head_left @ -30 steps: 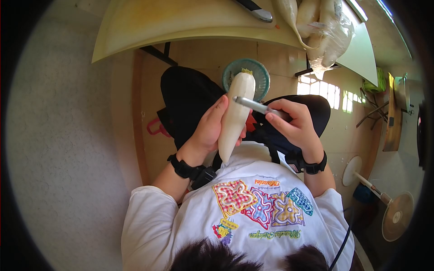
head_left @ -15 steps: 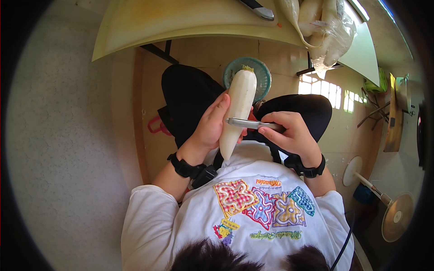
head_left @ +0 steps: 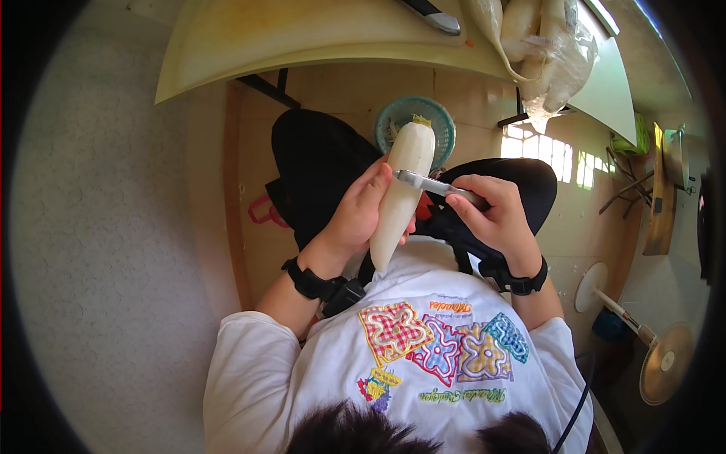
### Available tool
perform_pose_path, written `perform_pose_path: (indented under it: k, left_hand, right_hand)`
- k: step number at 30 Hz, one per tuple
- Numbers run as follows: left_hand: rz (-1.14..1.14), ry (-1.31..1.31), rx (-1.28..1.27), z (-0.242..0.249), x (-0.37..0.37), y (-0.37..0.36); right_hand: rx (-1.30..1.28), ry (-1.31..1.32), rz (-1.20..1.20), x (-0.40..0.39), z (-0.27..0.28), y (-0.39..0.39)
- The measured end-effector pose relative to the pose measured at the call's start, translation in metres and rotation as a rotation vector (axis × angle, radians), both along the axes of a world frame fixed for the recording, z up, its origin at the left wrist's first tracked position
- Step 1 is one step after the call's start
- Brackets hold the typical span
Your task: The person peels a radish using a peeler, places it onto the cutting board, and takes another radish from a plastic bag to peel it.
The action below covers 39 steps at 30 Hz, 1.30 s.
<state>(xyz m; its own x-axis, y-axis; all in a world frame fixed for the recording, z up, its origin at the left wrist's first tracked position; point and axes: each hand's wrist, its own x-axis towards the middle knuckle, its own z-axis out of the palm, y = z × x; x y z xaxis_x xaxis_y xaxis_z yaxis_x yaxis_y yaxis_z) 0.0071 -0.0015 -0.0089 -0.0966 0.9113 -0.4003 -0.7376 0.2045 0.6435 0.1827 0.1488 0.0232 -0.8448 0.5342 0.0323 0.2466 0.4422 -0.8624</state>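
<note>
A long white radish [head_left: 401, 200] lies slantwise over my lap, its cut green top pointing away and its thin tip toward my shirt. Wrapped round its left side and underneath is my left hand [head_left: 363, 208], with the thumb along the edge. My right hand [head_left: 495, 212] grips the dark handle of a peeler [head_left: 429, 184], whose metal head lies across the upper middle of the radish. Under the radish's top end, a teal plastic basket [head_left: 386, 125] sits on the floor with some pale scraps inside.
Ahead stands a table [head_left: 333, 38] with a knife handle [head_left: 432, 17] at its edge. More white radishes in a clear plastic bag [head_left: 556, 68] hang over its right side. A fan [head_left: 665, 363] stands at the lower right, and a pink item [head_left: 265, 212] lies on the floor to the left.
The peeler in my right hand has moved up the radish, away from my body. The radish's top has shifted slightly right, while my left hand keeps its hold.
</note>
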Motion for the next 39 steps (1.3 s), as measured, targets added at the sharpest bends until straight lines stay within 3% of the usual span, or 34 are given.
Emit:
perform_pose_path:
  k: [15, 20, 31, 39]
  left_hand:
    - [-0.043, 0.062, 0.042, 0.004, -0.001, -0.001]
    - [-0.077, 0.067, 0.061, 0.003, 0.0, -0.003]
    - [-0.072, 0.019, 0.086, 0.003, 0.001, -0.004]
    - [-0.084, 0.019, 0.045, 0.002, 0.001, -0.007]
  right_hand:
    - [0.002, -0.015, -0.021, 0.002, 0.003, 0.006]
    - [-0.041, 0.022, -0.136, 0.001, -0.005, 0.01]
    - [0.075, 0.053, -0.158, 0.0, -0.01, 0.011]
    - [-0.158, 0.148, -0.333, 0.011, -0.027, 0.028]
